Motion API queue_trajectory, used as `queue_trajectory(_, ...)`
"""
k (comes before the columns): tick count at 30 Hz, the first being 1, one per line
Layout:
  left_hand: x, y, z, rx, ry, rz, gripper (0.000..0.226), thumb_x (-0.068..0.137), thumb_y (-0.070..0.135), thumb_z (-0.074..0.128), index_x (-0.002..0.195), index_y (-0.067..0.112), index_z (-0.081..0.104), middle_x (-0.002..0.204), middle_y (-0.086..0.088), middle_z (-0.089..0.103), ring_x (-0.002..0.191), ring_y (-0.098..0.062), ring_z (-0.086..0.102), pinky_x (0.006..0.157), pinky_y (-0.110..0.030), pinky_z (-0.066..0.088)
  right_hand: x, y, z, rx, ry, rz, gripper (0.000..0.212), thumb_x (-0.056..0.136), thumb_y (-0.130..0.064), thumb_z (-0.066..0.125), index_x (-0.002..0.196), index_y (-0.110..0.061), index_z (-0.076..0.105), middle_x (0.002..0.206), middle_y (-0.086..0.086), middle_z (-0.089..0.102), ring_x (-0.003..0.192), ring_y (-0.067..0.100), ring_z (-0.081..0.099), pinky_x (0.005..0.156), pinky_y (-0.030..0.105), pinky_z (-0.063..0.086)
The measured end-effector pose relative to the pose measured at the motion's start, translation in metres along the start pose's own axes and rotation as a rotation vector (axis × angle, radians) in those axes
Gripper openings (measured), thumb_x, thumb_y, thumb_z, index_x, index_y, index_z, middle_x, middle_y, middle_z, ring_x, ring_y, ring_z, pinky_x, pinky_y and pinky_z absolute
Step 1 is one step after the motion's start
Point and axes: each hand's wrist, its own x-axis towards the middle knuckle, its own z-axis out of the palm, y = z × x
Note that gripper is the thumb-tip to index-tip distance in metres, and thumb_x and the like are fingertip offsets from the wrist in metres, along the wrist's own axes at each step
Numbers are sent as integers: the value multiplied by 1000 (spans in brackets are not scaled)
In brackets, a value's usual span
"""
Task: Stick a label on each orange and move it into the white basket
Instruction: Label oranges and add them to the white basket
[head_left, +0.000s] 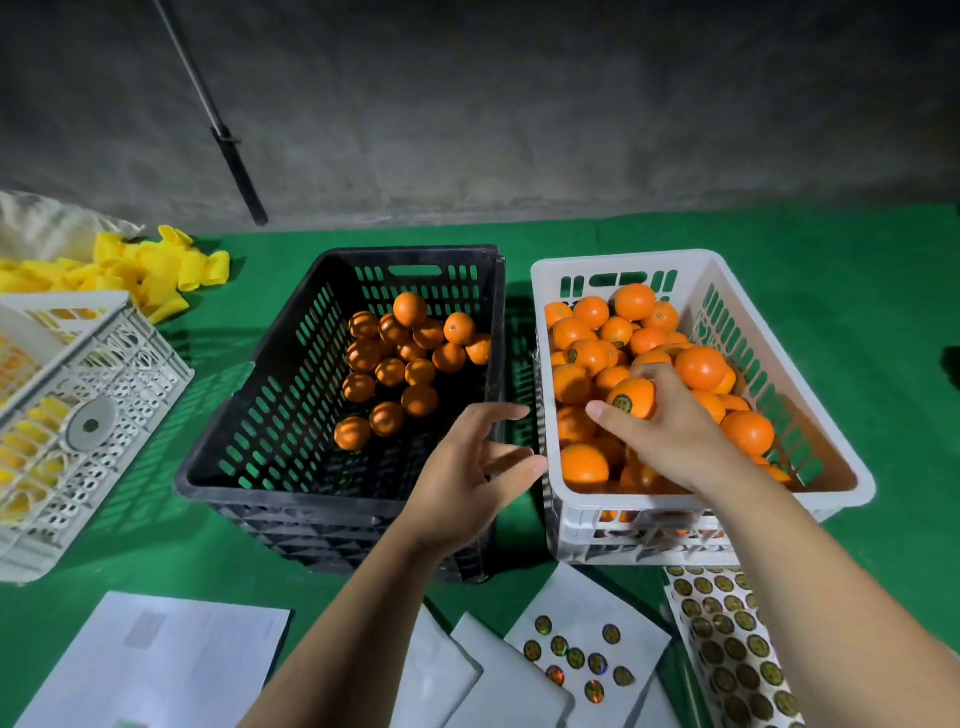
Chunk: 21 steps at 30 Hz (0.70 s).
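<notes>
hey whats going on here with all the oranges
A person is labelling oranges and sorting them between two crates. The right hand grips a labelled orange over the pile in the white basket, about to set it down. The left hand hangs open over the near corner of the black crate, which holds a smaller batch of oranges. Sticker sheets lie on the green table in front.

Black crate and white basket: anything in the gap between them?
Head view: only bare green mat between black crate and white basket; left hand hovers above its near end.
</notes>
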Motion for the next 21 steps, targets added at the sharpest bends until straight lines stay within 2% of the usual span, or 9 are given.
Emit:
queue_trajectory(2,1,-1,1,-8,2,-21,40,94,41,75,130,37,58,115,7,73,106,-3,72,87,-23,59,15,14,-8,-209,32,-2,81,85,-57,76,149,-29,36,132,8,59,117,35,60,88,43,52)
queue_trajectory(4,1,-2,0,-7,22,-8,35,97,40,72,130,32,61,119,12,72,107,-5,71,86,-22,58,19,27,-10,-371,88,-39,92,87,-53,76,158,-29,23,154,14,40,132,42,50,96,51,50)
queue_trajectory(5,2,-2,-1,0,32,4,34,98,40,70,129,30,61,122,14,70,108,-5,71,86,-22,57,17,32,-6,-413,125,-56,93,88,-54,74,159,-30,19,158,13,32,135,44,46,99,55,48)
queue_trajectory(7,1,-2,-1,21,59,25,29,101,37,68,127,28,62,122,16,70,106,-8,71,83,-25,58,7,44,8,-485,210,-98,87,91,-57,68,159,-26,24,157,14,30,134,47,41,105,57,42)
queue_trajectory(10,-1,-2,5,156,91,97,23,103,35,64,124,26,64,114,10,70,95,-15,71,78,-42,60,-11,58,37,-633,281,-227,63,98,-55,55,150,-19,46,146,14,43,126,40,44,105,51,41)
queue_trajectory(13,-15,-5,22,451,139,412,20,104,27,59,121,17,67,116,5,65,99,-8,66,78,-38,58,-16,61,44,-737,336,-320,53,99,-53,44,138,-21,58,137,6,53,119,33,49,98,46,41)
queue_trajectory(15,-39,-10,44,474,158,534,16,102,15,62,114,9,70,116,-1,66,104,-15,67,81,-37,56,-14,60,41,-753,319,-280,58,95,-59,42,139,-25,57,138,4,52,122,32,47,98,47,39)
queue_trajectory(18,-73,-14,64,403,224,526,11,97,11,65,107,10,71,111,1,68,99,-17,67,78,-39,55,-12,61,42,-821,278,-262,66,91,-67,37,143,-29,51,140,4,48,124,31,42,100,47,35)
queue_trajectory(21,-58,-4,33,407,239,490,11,101,18,58,108,19,66,109,7,65,98,-14,65,78,-38,53,-11,58,43,-849,257,-248,71,90,-72,32,147,-30,44,141,5,45,124,32,40,103,49,35)
